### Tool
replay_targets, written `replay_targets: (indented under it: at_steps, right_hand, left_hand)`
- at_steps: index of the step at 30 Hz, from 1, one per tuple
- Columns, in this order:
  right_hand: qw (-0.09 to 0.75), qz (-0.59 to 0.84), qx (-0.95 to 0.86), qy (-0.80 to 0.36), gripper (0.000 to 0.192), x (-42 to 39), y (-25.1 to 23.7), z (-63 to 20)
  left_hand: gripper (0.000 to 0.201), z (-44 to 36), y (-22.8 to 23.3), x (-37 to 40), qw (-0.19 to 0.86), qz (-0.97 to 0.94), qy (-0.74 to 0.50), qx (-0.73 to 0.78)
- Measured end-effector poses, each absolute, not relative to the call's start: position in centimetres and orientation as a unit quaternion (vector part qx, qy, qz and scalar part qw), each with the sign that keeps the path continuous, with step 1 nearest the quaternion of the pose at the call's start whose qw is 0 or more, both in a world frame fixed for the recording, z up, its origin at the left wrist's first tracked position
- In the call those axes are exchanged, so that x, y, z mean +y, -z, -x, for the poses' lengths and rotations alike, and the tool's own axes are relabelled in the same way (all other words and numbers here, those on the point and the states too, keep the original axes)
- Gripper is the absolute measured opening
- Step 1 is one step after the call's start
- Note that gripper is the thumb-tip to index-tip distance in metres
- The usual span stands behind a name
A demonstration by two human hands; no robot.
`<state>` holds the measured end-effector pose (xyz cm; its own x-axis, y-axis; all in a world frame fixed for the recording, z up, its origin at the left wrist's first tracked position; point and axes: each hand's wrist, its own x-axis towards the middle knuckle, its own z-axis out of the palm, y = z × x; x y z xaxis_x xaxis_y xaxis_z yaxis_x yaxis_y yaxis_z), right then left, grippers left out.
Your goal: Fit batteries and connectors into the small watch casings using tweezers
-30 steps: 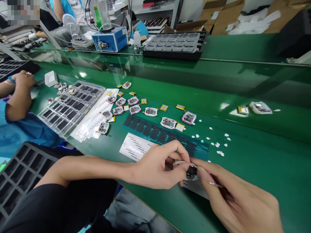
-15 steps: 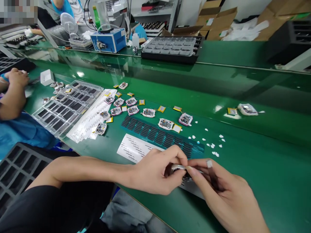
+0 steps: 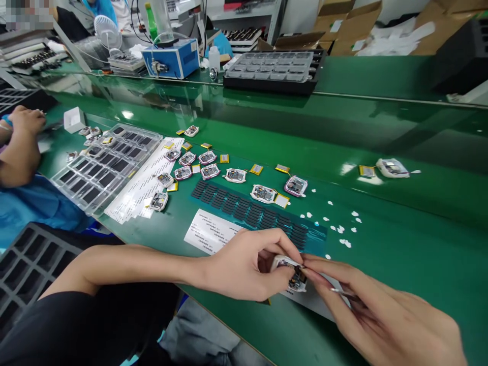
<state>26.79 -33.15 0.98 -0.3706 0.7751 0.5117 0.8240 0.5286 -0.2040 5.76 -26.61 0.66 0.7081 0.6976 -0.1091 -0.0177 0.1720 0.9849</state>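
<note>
My left hand [image 3: 247,267] is closed round a small white watch case [image 3: 280,262] with a bare circuit board inside, tilted so the board shows. At the case's right edge, the thumb and forefinger of my right hand [image 3: 366,300] pinch together, touching it or nearly so. Whatever is between those fingertips is too small to make out. A slim metal tool, which looks like tweezers [image 3: 339,291], is tucked in the right hand's fingers. A yellow battery corner [image 3: 269,301] peeks out under my left hand. Beneath both hands lies a printed white label sheet [image 3: 208,234].
Behind the hands lies a teal sheet of black adhesive strips [image 3: 244,206]. Several open watch cases with batteries [image 3: 264,193] spread beyond it. White scraps [image 3: 345,243] dot the right side. A clear tray [image 3: 87,180] stands left, near another person's arm [image 3: 23,147].
The watch case has tipped so its circuit board faces the camera more. My right hand has turned and shifted right and down, and its metal tool now lies flatter.
</note>
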Motion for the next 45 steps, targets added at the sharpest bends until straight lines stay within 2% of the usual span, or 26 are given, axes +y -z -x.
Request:
replay_targets:
  at_steps: [3,7,11,13,15,20,24,30,35,37,41,45]
  right_hand:
    - [0.269,0.470,-0.839,0.050,0.024,-33.7,-0.6,-27.3]
    - [0.229,0.442,-0.864,0.070,0.061,-34.4,0.0,-28.1]
    - [0.193,0.400,-0.889,0.114,0.067,-34.5,0.0,-28.4]
    - [0.196,0.394,-0.892,0.099,0.069,-34.4,-0.1,-28.3]
    - [0.233,0.421,-0.875,0.055,0.063,-34.3,-0.3,-28.0]
    - [0.356,0.540,-0.758,-0.082,0.014,-33.6,-0.9,-26.7]
    - [0.380,0.539,-0.744,-0.107,0.011,-33.2,-1.1,-25.8]
    - [0.360,0.550,-0.735,-0.169,0.021,-32.9,-1.4,-25.4]
    - [0.318,0.503,-0.803,0.000,0.013,-33.3,-0.7,-26.2]
    - [0.280,0.470,-0.836,0.042,0.023,-33.5,-0.3,-26.8]
    - [0.240,0.415,-0.876,0.048,0.064,-33.7,0.5,-28.0]
    - [0.220,0.394,-0.886,0.105,0.067,-33.9,0.6,-28.5]
  left_hand:
    - [0.015,-5.7,-0.8,-26.5,0.733,-0.565,-0.246,0.288]
    - [0.013,-5.7,-0.8,-26.5,0.747,-0.550,-0.238,0.289]
    - [0.010,-5.9,-0.4,-26.6,0.728,-0.558,-0.267,0.296]
    - [0.011,-6.0,-0.3,-26.6,0.720,-0.562,-0.277,0.297]
    - [0.010,-6.1,-0.3,-26.6,0.718,-0.565,-0.279,0.296]
    - [0.011,-6.0,-0.6,-26.6,0.695,-0.589,-0.285,0.299]
    - [0.009,-6.0,-0.5,-26.6,0.695,-0.591,-0.281,0.297]
    - [0.011,-5.9,-0.5,-26.6,0.688,-0.605,-0.272,0.295]
    - [0.014,-5.9,-0.5,-26.5,0.696,-0.594,-0.263,0.305]
    - [0.014,-5.9,-0.5,-26.5,0.703,-0.588,-0.256,0.308]
    - [0.013,-5.8,-0.5,-26.5,0.711,-0.583,-0.242,0.311]
    - [0.012,-5.8,-0.5,-26.7,0.680,-0.614,-0.256,0.309]
